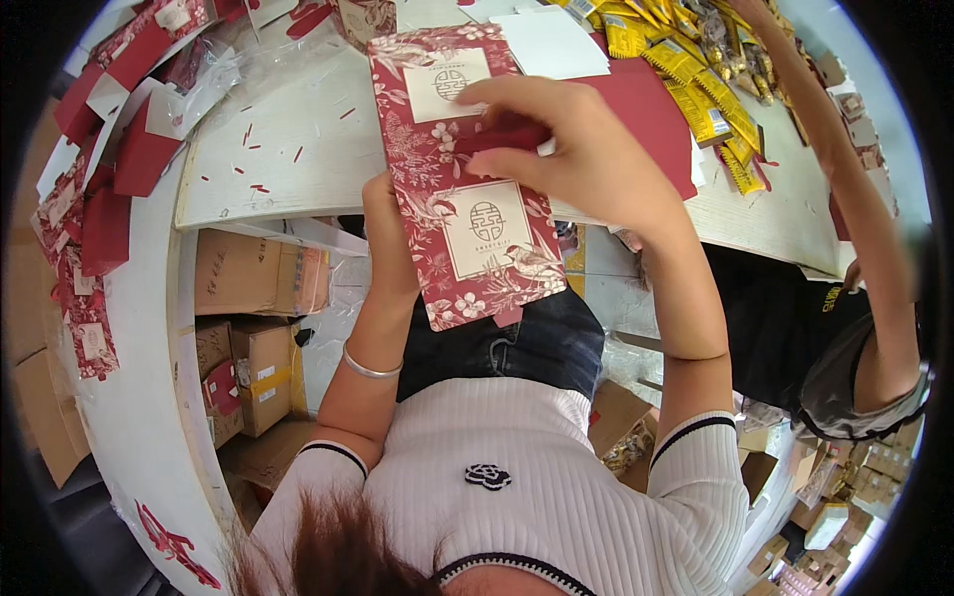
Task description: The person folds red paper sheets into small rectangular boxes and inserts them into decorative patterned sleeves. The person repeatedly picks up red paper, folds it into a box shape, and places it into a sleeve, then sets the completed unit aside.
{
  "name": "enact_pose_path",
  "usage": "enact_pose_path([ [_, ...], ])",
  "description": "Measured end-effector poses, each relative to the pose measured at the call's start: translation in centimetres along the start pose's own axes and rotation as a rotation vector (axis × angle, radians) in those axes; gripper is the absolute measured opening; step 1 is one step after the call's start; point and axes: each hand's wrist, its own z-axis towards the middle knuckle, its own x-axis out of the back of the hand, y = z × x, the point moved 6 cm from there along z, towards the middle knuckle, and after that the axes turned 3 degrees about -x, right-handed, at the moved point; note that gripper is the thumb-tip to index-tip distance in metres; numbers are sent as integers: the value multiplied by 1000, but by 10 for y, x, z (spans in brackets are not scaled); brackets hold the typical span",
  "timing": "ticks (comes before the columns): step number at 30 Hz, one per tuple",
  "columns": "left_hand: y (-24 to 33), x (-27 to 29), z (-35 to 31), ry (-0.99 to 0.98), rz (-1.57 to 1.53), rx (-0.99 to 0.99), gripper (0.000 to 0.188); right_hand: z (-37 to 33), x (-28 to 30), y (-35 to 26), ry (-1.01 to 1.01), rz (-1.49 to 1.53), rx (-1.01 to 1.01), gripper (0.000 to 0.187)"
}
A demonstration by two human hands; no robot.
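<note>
A long flat cardboard gift box blank [412, 189], red with cream flowers and birds and two pale square panels, is held up over the table's front edge. My left hand [384, 204] grips it at its left edge, most of the fingers hidden behind the card. Above the card's middle hovers my right hand [566, 139], its thumb and index finger spread apart; the other fingers are curled and partly hidden. A small red tab [508, 317] shows at the card's lower end. Plain red sheets [651, 114] and white sheets [552, 45] lie behind my right hand.
Yellow packets [711, 104] are heaped at the back right, near another person's arm [845, 169]. Red folded boxes [149, 144] and clear plastic [209, 89] crowd the left. Red scraps dot the white table [298, 109]. Cardboard boxes [260, 368] stand beneath.
</note>
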Motion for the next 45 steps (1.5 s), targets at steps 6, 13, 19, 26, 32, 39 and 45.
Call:
enact_pose_path([
  [6, -27, 12, 5, 64, -241, 168, 31, -5, -9, 45, -81, 473, -243, 27],
  [13, -26, 16, 2, 1, -219, 263, 36, -3, -1, 23, -59, 170, 132, 22],
  [19, -4, -9, -7, 92, 7, 190, 37, 5, -9, 20, 21, -108, 88, 15],
  [26, 38, 7, -11, -68, 961, -317, 30, 9, 0, 16, 65, -52, 62, 10],
  [32, 90, -32, -11, 38, 1094, -1008, 23, 14, -10, 14, -16, 414, -101, 9],
  [39, 110, -30, -1, 72, 500, -859, 48, 45, 34, 43, 87, 645, -394, 18],
  [45, 101, -1, -16, 172, 504, -707, 33, 72, 191, 184, 892, 1247, -448, 60],
])
